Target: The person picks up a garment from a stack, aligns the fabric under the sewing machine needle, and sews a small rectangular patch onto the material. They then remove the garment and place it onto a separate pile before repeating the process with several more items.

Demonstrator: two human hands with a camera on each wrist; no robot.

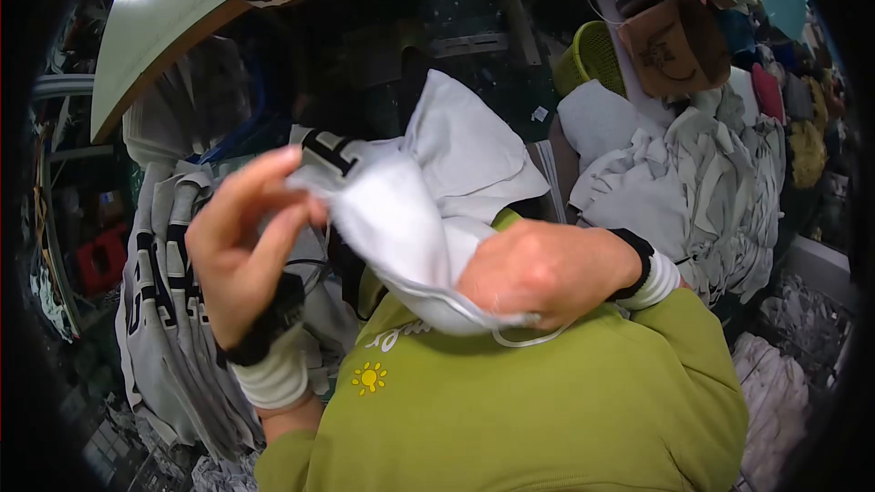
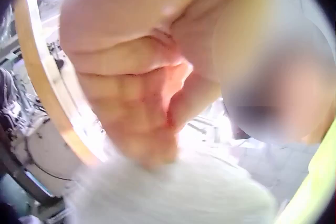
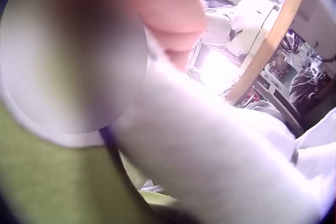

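Note:
A white, soft fabric piece (image 1: 392, 210) stretches between my two hands in front of the green sweatshirt (image 1: 547, 392). Black lettering (image 1: 333, 153) marks its far left end. My left hand (image 1: 241, 246) pinches that end between fingertips and thumb; in the left wrist view the fingers (image 2: 136, 113) blur where they meet the cloth (image 2: 173, 192). The right hand (image 1: 547, 269) is curled over the near edge of the fabric and grips it, its fingertips hidden in the folds. In the right wrist view the cloth (image 3: 210, 145) runs diagonally away from the hand (image 3: 168, 8).
Another white fabric piece (image 1: 474, 146) lies just beyond my hands. Grey pieces with black lettering (image 1: 169, 292) hang in a stack at left. A heap of pale fabric (image 1: 674, 182), a green basket (image 1: 591, 59) and a paper bag (image 1: 679, 46) stand at right. A curved table edge (image 1: 173, 50) borders the far side.

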